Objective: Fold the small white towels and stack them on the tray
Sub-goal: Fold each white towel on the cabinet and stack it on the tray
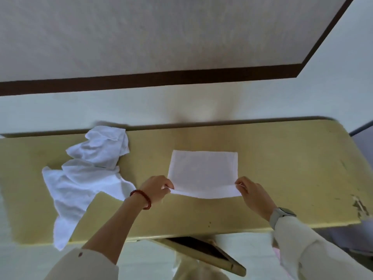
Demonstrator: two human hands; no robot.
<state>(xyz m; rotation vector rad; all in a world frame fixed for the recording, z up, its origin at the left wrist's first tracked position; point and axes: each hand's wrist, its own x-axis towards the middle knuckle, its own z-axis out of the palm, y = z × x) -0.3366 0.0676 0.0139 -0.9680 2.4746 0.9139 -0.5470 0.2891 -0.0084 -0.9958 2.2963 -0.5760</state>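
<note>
One long yellowish table point(272, 158) takes up most of what I can see, pushed close to a pale wall with a dark brown band point(149, 80) running across it; the table's right front edge is chipped and peeling. On its left half lies a heap of crumpled white towels point(88, 170), bunched together so I cannot count them, one end spilling over the near edge. Near the middle sits a single flat white towel point(201, 170), squared up, its far edge lying on the tabletop and its near edge lifted slightly. Two hands work it: the left hand point(156, 187) pinches the near left corner between thumb and fingers, and the right hand point(252, 194) pinches the near right corner the same way. Both forearms come in from pale sleeves and cover part of the front of the table. Below the table's near edge a dark flat panel in a yellowish frame point(201, 251) pokes out. One red bead bracelet point(142, 198) circles the left wrist and one grey watch point(281, 214) the right. No tray shows, and I can read no writing anywhere.
</note>
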